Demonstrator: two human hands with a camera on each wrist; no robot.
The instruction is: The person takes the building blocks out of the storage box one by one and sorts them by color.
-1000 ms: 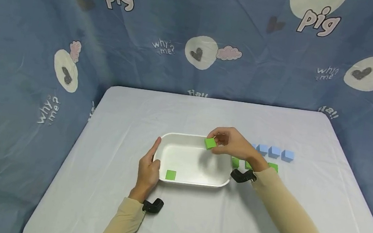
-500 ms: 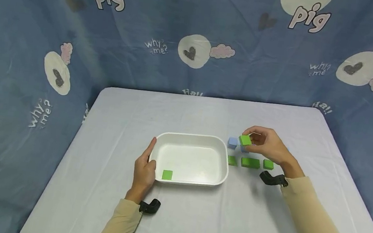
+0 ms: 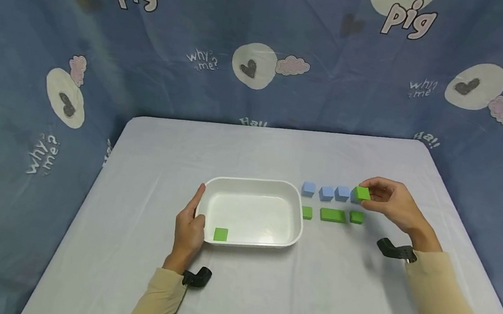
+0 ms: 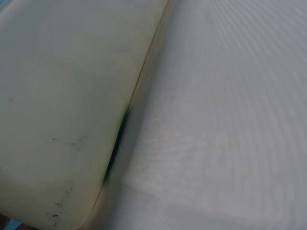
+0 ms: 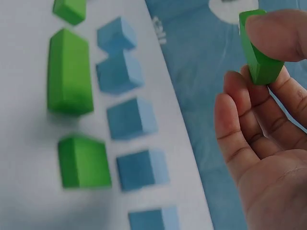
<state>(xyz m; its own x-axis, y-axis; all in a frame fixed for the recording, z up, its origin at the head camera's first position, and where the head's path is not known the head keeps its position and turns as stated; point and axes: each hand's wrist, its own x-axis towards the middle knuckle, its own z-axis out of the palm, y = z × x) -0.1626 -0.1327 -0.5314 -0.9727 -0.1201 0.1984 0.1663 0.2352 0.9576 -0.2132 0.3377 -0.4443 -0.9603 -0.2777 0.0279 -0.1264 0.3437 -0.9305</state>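
My left hand [image 3: 187,233] holds the white tray [image 3: 247,244] at its left side. The index finger lies straight along that edge and the thumb is at the rim; the other fingers are hidden. Inside the tray, near the front left corner, lies a flat green block [image 3: 220,234]. My right hand [image 3: 394,203] pinches another green block [image 5: 261,64] between thumb and fingers, in the air by the right end of the blue blocks [image 3: 326,193]. In the right wrist view the ring and little fingers are loosely bent. The left wrist view mostly shows the tray's outer wall [image 4: 67,110].
To the right of the tray, a short green block [image 3: 307,213], a long green block [image 3: 332,215] and a squarish green block [image 3: 356,217] form a row in front of several blue ones. A white cloth [image 3: 258,294] covers the table; a printed blue curtain [image 3: 195,3] hangs behind.
My right hand has carried its green block from above the tray rightward, past the blue row. The left hand stays at the tray; the whole view has shifted slightly.
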